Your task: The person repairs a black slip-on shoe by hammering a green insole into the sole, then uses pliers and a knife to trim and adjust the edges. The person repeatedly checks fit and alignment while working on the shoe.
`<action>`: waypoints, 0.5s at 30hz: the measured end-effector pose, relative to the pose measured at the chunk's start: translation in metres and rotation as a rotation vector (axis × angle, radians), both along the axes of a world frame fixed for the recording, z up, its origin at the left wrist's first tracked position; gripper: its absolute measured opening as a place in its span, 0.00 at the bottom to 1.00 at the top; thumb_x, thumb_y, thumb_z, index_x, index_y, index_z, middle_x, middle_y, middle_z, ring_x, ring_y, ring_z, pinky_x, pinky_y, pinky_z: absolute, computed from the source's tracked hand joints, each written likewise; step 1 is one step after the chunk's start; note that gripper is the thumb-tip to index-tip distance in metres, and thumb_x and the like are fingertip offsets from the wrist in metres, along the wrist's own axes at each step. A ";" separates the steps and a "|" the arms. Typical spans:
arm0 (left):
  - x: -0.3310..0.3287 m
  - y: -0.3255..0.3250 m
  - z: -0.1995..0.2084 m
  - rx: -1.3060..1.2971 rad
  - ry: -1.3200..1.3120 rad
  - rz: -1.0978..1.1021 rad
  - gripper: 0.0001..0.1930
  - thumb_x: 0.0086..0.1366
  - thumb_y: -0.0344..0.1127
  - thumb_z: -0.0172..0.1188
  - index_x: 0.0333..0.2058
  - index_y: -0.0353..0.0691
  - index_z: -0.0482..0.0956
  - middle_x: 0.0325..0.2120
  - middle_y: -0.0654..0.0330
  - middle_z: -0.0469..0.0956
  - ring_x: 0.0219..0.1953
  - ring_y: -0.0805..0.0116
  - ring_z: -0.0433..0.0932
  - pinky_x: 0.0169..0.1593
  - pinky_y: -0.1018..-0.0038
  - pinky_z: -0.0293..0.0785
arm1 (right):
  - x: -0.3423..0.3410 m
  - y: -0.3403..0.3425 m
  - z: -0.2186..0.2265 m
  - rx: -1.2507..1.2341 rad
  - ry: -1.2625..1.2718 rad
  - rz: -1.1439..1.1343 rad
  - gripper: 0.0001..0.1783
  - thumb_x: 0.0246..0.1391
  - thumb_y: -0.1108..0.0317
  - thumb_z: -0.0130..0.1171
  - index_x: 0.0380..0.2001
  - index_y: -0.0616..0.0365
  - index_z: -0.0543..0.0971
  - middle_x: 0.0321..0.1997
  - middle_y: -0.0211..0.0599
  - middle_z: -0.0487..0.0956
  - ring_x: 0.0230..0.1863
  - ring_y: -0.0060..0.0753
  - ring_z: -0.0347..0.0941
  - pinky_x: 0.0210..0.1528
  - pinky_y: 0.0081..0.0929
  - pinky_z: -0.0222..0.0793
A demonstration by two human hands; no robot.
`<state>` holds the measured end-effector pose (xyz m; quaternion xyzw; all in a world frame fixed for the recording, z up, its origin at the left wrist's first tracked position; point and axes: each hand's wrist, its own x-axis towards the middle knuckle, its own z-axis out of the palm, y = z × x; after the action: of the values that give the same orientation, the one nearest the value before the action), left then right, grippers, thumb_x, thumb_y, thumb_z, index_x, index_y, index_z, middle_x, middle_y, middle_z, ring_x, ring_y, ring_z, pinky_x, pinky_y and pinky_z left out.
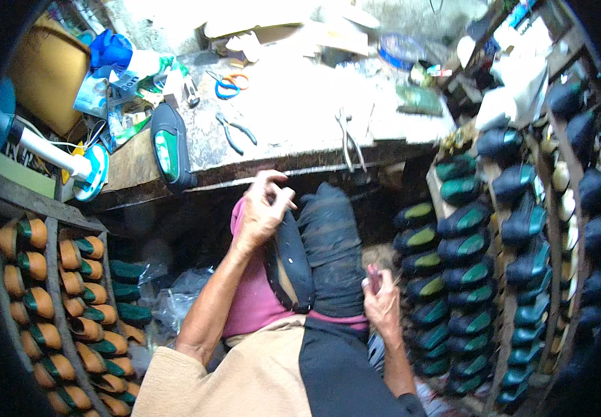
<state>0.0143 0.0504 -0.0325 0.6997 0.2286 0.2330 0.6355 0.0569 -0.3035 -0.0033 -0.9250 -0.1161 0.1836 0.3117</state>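
On my lap, against the pink cloth over my left thigh, lies a dark shoe piece (301, 267) with a tan strip along it. My left hand (264, 212) is over its far end with the fingers curled; whatever they may pinch is hidden. Beside my right thigh, my right hand (382, 302) is closed around a small reddish object (372, 274); its kind does not show. Ahead on the workbench (283, 132) lie pliers with dark handles (236, 133), metal pincers (348, 142) jutting over the front edge, and orange-and-blue scissors (229, 85).
A dark shoe with a green insole (168, 147) stands at the bench's left edge. Racks of tan shoes (57, 361) are on the left. Racks of dark shoes (468, 271) line the right. A white lamp arm (50, 147) reaches in from the left; a blue-rimmed roll (401, 51) is at the back.
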 end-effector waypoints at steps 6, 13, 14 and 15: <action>0.011 -0.045 -0.004 -0.002 -0.098 -0.074 0.15 0.79 0.39 0.72 0.55 0.35 0.87 0.42 0.53 0.93 0.46 0.65 0.91 0.54 0.66 0.85 | 0.028 0.026 0.023 -0.014 -0.014 0.186 0.28 0.63 0.67 0.70 0.61 0.61 0.70 0.36 0.63 0.85 0.40 0.72 0.87 0.45 0.59 0.79; -0.033 -0.046 0.002 -0.098 -0.120 -0.065 0.10 0.76 0.35 0.73 0.49 0.36 0.92 0.43 0.59 0.93 0.47 0.71 0.90 0.56 0.69 0.84 | 0.053 0.071 0.074 0.102 -0.188 0.368 0.30 0.63 0.68 0.75 0.64 0.62 0.74 0.49 0.62 0.87 0.50 0.63 0.88 0.57 0.50 0.82; -0.041 -0.048 0.003 -0.157 -0.049 -0.072 0.09 0.76 0.33 0.72 0.49 0.37 0.92 0.42 0.60 0.92 0.47 0.71 0.89 0.56 0.70 0.84 | 0.058 0.077 0.078 0.137 -0.212 0.379 0.30 0.62 0.67 0.75 0.64 0.62 0.75 0.49 0.61 0.87 0.51 0.60 0.88 0.58 0.49 0.81; -0.046 -0.053 0.005 -0.164 -0.173 -0.072 0.08 0.77 0.32 0.71 0.49 0.37 0.92 0.42 0.61 0.92 0.48 0.71 0.89 0.56 0.70 0.83 | 0.066 0.083 0.082 0.164 -0.236 0.389 0.31 0.62 0.67 0.76 0.64 0.61 0.75 0.50 0.60 0.87 0.51 0.58 0.88 0.59 0.49 0.81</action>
<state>-0.0314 -0.0026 -0.0280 0.6305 0.1661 0.2499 0.7159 0.1228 -0.2206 0.0787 -0.8718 -0.3422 0.1208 0.3290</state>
